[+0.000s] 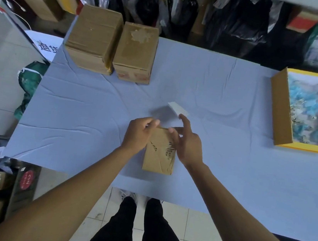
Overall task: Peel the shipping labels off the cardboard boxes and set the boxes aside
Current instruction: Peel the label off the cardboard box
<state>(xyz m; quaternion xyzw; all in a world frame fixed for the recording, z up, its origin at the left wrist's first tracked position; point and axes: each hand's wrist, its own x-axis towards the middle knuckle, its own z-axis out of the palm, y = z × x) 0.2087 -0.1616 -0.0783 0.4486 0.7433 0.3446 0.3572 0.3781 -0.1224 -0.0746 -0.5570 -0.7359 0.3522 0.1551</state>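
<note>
Low centre of the frame: a small cardboard box [158, 154] lies on the blue-covered table [73, 121], its top bearing torn label residue. The left hand [139, 133] grips the box's far left corner. The right hand [186, 142] pinches a white label strip [177, 109] raised beyond the box. Upper left: two larger boxes [111, 46] stand touching. Right edge: an open yellow box [281, 108] of scraps.
</note>
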